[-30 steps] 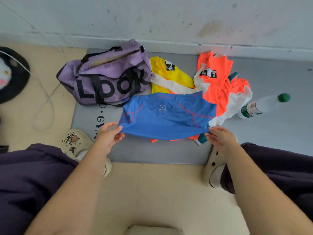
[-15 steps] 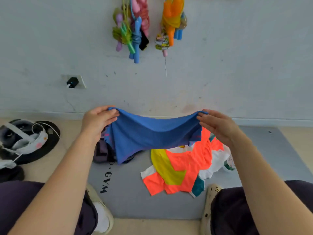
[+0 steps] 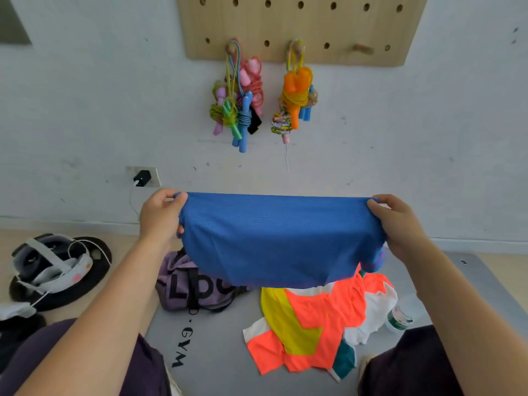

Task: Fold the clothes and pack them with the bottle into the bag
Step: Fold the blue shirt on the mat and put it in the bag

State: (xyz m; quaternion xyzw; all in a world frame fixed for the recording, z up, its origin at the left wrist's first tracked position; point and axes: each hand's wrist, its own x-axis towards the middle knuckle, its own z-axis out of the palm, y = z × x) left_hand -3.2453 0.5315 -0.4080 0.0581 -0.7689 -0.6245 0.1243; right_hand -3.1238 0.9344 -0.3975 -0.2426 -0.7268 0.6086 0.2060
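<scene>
- Fingers (image 3: 177,199) of your left hand (image 3: 160,217) pinch one top corner of the blue shirt (image 3: 281,241); your right hand (image 3: 395,224) pinches the other. Both sets are clamped on the cloth.
- You hold the shirt up and taut in the air, in front of the wall, above the grey mat (image 3: 217,347). My read: stretched flat so it hangs square for the first fold.
- Purple bag (image 3: 185,287) sits on the mat below your left hand, partly hidden by the shirt; near enough for packing.
- Orange-and-yellow clothes (image 3: 308,327) lie heaped on the mat, unfolded; the number of garments in the heap cannot be told.
- Bottle (image 3: 400,315) lies just beside the heap, on your right.
- Count: one blue shirt, one bag, one bottle, one heap, two hands.
</scene>
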